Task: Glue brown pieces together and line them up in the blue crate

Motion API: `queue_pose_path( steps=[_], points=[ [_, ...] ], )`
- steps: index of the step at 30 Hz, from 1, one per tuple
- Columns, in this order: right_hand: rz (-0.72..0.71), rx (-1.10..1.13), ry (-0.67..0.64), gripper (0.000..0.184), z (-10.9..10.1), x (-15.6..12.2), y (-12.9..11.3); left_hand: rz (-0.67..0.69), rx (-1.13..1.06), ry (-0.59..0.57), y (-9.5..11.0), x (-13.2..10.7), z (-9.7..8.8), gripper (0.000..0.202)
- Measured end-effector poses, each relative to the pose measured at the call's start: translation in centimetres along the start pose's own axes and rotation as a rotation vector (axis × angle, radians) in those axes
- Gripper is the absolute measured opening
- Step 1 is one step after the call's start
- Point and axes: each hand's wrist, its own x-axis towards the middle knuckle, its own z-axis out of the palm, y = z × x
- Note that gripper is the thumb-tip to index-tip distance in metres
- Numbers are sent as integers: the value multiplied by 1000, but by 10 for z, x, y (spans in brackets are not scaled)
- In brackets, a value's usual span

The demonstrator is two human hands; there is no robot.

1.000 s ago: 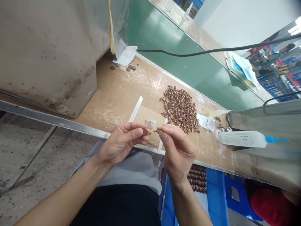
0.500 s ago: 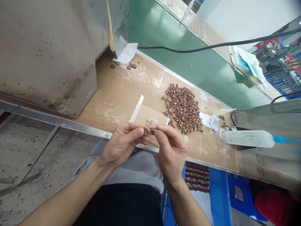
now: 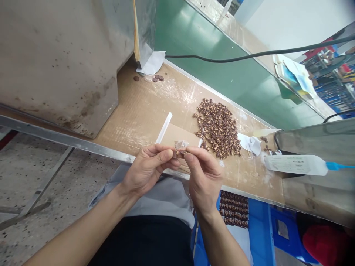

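Note:
My left hand (image 3: 148, 168) and my right hand (image 3: 203, 175) meet fingertip to fingertip at the near edge of the cardboard-covered bench (image 3: 138, 111). Together they pinch a small clear plastic piece (image 3: 181, 145) with a tiny brown part against it. Both hands are closed in a pinch. A heap of small brown and gold parts (image 3: 217, 127) lies on the bench just beyond my right hand. A white strip (image 3: 164, 127) lies on the cardboard beyond my left hand.
A large stained metal housing (image 3: 61, 59) stands at the left. A green conveyor belt (image 3: 222, 70) runs behind the bench, with a black cable (image 3: 249, 55) over it. A white tube with a blue tip (image 3: 298, 165) lies at the right. Blue bins (image 3: 257, 229) sit below.
My right hand has moved left to meet the left hand's fingertips. The tiny brown part it carried is now against the clear piece. The view shifted slightly.

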Motion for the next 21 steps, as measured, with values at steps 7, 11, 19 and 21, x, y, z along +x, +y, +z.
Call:
queue_pose_path(
  steps=[7, 11, 19, 21],
  points=[
    [-35, -25, -8, 13, 0, 0, 1, -11, -5, 18, 0, -1, -1, 18],
    [-57, -58, -7, 14, 0, -1, 1, -10, -7, 19, 0, 0, 0, 18],
    [-248, -137, -6, 25, 2, -2, 6, -14, -23, 34, 0, -1, 2, 18],
    [-282, -165, 4, 25, 2, -2, 9, -13, -19, 36, 0, -1, 2, 18]
  ],
)
